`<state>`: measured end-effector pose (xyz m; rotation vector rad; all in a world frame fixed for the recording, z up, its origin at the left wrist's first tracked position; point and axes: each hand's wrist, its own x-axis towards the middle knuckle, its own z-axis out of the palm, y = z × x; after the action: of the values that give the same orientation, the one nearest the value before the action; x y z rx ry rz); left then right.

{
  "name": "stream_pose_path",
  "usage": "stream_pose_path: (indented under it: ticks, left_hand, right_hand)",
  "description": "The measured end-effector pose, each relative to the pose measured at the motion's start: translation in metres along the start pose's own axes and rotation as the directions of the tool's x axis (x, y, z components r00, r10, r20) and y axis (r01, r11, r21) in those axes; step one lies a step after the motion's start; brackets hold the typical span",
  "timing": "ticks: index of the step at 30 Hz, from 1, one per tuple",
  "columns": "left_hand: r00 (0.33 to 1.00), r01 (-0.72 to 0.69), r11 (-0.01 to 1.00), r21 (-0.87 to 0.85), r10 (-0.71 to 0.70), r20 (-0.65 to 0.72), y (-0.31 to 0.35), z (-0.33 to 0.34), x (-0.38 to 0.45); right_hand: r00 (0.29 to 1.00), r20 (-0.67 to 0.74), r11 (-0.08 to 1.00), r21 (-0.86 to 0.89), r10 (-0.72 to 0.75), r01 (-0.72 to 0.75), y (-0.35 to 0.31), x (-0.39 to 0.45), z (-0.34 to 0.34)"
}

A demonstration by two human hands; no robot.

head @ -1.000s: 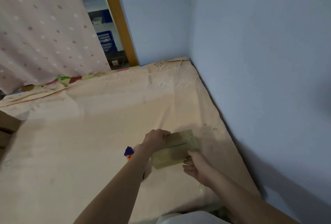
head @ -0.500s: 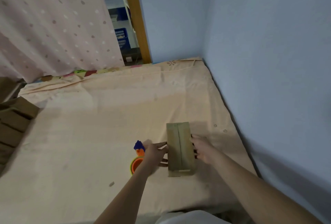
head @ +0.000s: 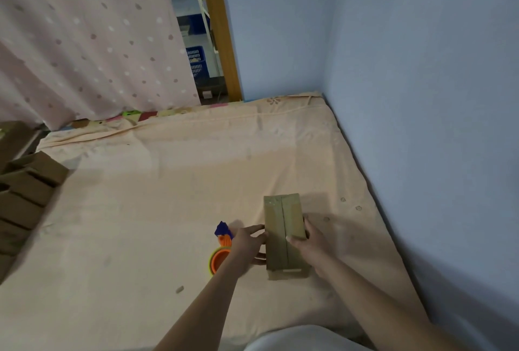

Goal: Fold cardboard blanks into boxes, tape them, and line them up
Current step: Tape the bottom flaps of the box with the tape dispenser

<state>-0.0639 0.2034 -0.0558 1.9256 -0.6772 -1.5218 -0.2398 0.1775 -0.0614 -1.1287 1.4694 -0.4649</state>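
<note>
1. We see a brown cardboard box (head: 285, 234) lying on the bed sheet (head: 168, 210), near the blue wall (head: 421, 126).
2. The box sits between our two hands, and both touch it.
3. Our left hand (head: 247, 242) is at the left side of the box. Its fingers are fairly straight and touch the side, with the thumb low against it. It does not wrap around the box.
4. Our right hand (head: 307, 241) holds the right side. Its thumb lies on top of the box and its fingers curl down the far side.
5. The box is long and narrow, with its long side pointing away from us.
6. A seam runs down the middle of the top, and shiny tape covers it.
7. An orange and blue tape holder (head: 220, 249) lies just beside our left hand.
8. More cardboard boxes (head: 25, 190) stand in a row at the left edge, well apart from our hands.
</note>
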Motion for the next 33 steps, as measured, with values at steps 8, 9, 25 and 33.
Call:
stream_pose_path:
  ticks: [8,9,25,33]
  left_hand:
    - [0.999,-0.050,0.993,0.103,0.049,0.009,-0.002,-0.001,0.004]
    - [0.998,-0.058,0.990,0.128,0.058,0.002,-0.002,-0.002,0.004]
    - [0.993,-0.071,0.964,0.258,0.093,-0.076,-0.007,-0.016,0.018]
    - [0.952,0.120,0.828,0.547,0.062,-0.301,-0.036,-0.038,0.020]
  right_hand:
    - [0.999,-0.025,0.999,-0.041,0.030,-0.031,0.006,0.008,0.000]
    - [0.999,-0.029,0.999,-0.035,0.035,-0.036,0.007,0.009,0.001]
    - [0.988,-0.104,0.992,-0.037,0.113,-0.117,-0.002,0.007,0.004]
    - [0.992,-0.113,0.997,-0.045,0.056,-0.062,-0.008,0.004,0.006]
